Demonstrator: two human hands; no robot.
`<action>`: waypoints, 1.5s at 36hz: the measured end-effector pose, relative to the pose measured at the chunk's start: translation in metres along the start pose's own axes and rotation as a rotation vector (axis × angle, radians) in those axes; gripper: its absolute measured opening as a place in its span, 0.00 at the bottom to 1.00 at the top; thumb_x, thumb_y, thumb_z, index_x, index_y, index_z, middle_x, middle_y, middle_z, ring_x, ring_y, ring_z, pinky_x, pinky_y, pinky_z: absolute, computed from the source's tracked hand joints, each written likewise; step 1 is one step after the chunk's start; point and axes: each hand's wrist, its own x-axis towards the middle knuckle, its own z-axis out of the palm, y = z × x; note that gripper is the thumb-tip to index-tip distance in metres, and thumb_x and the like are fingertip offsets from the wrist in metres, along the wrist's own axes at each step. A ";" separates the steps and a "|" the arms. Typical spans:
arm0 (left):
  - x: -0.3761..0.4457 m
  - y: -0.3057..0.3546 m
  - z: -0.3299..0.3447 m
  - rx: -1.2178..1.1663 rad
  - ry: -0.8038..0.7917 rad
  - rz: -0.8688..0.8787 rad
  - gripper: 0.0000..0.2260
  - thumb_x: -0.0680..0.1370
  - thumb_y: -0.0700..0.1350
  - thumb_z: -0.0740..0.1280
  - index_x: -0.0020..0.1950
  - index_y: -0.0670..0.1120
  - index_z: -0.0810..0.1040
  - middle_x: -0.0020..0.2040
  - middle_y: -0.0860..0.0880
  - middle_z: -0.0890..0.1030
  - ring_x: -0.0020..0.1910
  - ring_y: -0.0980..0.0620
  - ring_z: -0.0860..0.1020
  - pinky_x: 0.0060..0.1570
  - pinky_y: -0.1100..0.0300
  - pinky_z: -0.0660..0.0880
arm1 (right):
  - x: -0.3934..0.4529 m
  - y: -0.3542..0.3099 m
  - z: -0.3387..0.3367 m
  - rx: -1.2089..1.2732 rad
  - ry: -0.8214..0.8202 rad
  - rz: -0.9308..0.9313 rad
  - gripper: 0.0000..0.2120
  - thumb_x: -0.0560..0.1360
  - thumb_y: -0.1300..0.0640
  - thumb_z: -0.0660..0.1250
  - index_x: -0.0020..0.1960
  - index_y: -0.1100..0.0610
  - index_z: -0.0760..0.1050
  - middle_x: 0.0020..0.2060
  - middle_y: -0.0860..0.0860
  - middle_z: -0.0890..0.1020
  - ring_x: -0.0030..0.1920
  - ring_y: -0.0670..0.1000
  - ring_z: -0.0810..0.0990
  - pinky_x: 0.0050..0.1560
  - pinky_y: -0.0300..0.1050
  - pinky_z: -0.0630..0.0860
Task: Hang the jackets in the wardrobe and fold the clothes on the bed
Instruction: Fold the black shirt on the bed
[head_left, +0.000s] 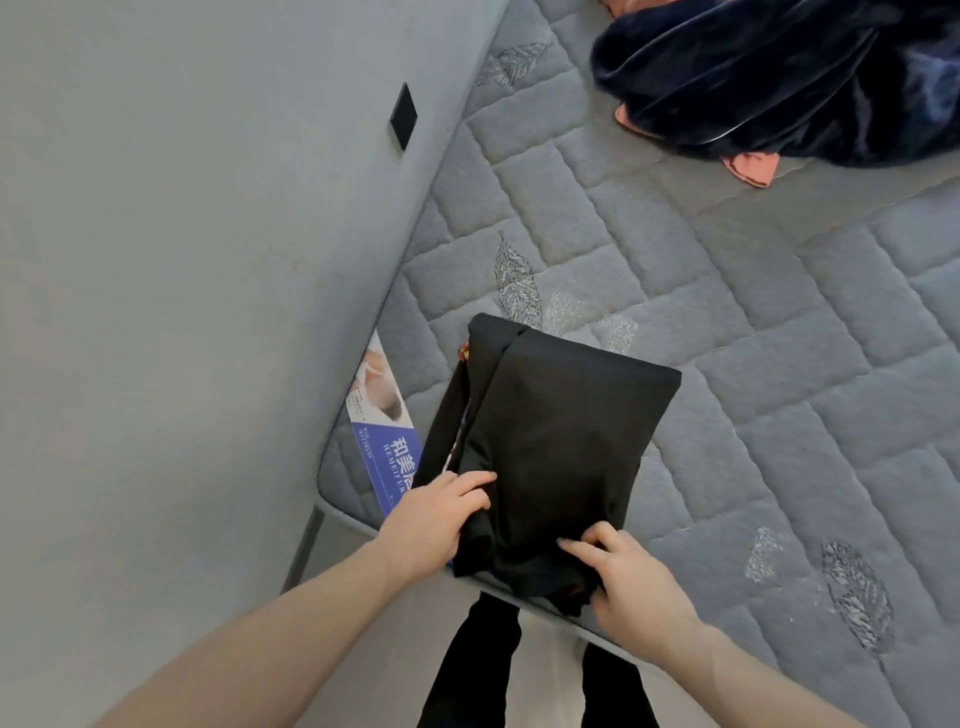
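The folded black fabric garment (550, 441) is showing plain, unpatterned black across its top, with a small orange-red fleck peeking out at its upper left edge and another at its near edge; the quilted grey mattress (727, 291) is displaying a brick-like stitched grid in blue-grey, broken by darker embroidered leaf motifs and paler speckled patches; the rectangular paper mattress label (382, 421) is showing a deep blue lower half with white lettering and a pale photographic upper half; the crumpled navy velvet blanket (789, 78) is gleaming dark blue with lighter sheen streaks; coral-pink cloth (753, 169) is peeking out beneath it; the smooth grey wall (156, 260) is carrying a small black square plate (403, 117).
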 end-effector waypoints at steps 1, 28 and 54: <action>0.001 0.001 0.003 0.021 -0.061 -0.007 0.20 0.75 0.36 0.63 0.66 0.50 0.75 0.79 0.57 0.62 0.68 0.50 0.70 0.54 0.53 0.77 | 0.000 -0.002 0.004 0.016 -0.005 0.022 0.33 0.75 0.58 0.62 0.78 0.40 0.65 0.64 0.40 0.68 0.63 0.45 0.69 0.56 0.38 0.75; 0.067 0.000 -0.006 -0.925 -0.017 -1.090 0.60 0.60 0.60 0.83 0.81 0.55 0.47 0.80 0.45 0.57 0.78 0.39 0.60 0.72 0.41 0.64 | 0.042 -0.005 -0.010 1.185 0.257 0.812 0.42 0.64 0.46 0.84 0.71 0.56 0.69 0.58 0.46 0.79 0.57 0.50 0.79 0.56 0.45 0.76; 0.019 0.062 0.010 -0.523 -0.570 -0.727 0.30 0.74 0.71 0.63 0.58 0.46 0.79 0.54 0.46 0.82 0.53 0.47 0.81 0.59 0.50 0.78 | 0.047 0.029 -0.055 0.759 0.283 0.555 0.25 0.69 0.67 0.64 0.63 0.50 0.69 0.51 0.46 0.79 0.50 0.53 0.79 0.42 0.45 0.74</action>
